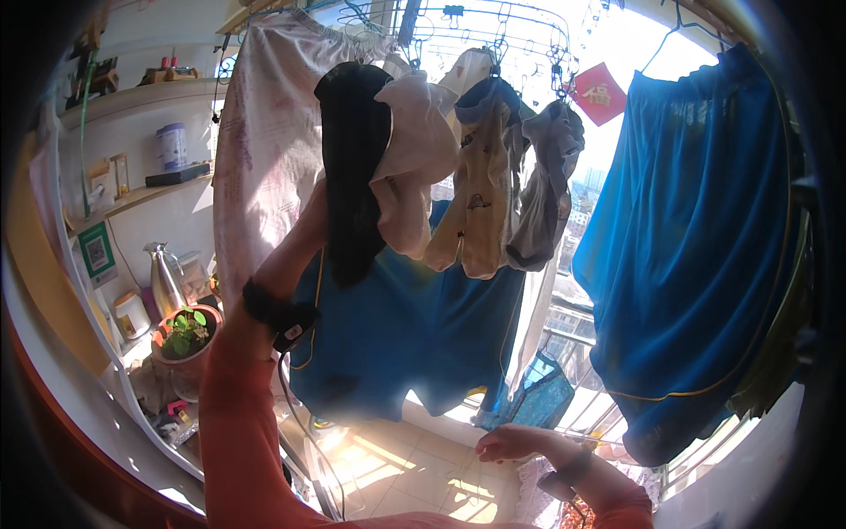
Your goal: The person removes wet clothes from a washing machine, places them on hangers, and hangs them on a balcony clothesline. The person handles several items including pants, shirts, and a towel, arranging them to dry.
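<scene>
My left arm is raised to the hanging laundry. Its hand [320,206] passes behind a black sock [355,172], which hides the fingers. Right of that sock hang a pale sock [413,159], beige socks with dark line drawings [477,198] and a grey sock [545,188], all held by clips of a wire drying rack [499,41]. Low in front of me, my right hand [507,443] is loosely curled, with nothing seen in it. Blue shorts [403,330] with yellow piping hang behind the socks, above that hand.
Pale patterned trousers [254,159] hang at left. A large blue garment [687,231] hangs at right by the window railing [581,406]. Shelves [132,99] line the left wall. Below them stand a steel jug [165,281] and a potted plant [187,334]. A cable [310,443] hangs from my left wrist.
</scene>
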A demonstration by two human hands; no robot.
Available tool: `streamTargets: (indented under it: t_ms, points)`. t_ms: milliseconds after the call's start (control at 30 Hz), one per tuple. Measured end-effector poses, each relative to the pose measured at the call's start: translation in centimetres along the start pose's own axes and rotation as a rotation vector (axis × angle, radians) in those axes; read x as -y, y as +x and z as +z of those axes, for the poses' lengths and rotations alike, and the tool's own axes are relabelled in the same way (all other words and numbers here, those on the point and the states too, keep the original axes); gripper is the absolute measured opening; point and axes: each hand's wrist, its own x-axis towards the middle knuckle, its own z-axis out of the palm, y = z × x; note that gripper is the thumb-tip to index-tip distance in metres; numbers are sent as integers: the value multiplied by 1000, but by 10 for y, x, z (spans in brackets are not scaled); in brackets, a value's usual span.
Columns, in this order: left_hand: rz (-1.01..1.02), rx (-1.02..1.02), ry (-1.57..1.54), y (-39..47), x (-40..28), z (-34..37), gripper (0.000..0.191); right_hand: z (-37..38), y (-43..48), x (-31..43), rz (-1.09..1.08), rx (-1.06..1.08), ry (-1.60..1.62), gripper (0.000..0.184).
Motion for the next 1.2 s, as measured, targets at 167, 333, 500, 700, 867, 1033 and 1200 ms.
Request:
streamTargets:
  t_ms: [167, 333, 500, 700, 867, 1033, 1200]
  points:
    - [-12, -79, 34, 47, -1, -12, 31, 8, -1, -7, 40, 6, -29, 33]
    - [-13, -83, 29, 67, -4, 3, 31, 19, -12, -17, 116, 29, 45, 31]
    - [-15, -89, 23, 89, -9, 17, 31, 25, -20, -26, 144, 11, 24, 30]
    - [0, -95, 30, 126, -23, 34, 31, 38, -20, -37, 153, -13, 116, 31]
    - [-23, -61, 43, 126, -23, 56, 30, 48, -25, -43, 227, -7, 141, 35]
    - [-50, 11, 70, 109, -18, 86, 30, 51, -42, -52, 258, -46, 175, 39]
    - [-67, 95, 94, 96, -11, 114, 30, 60, -55, -69, 312, -18, 255, 42]
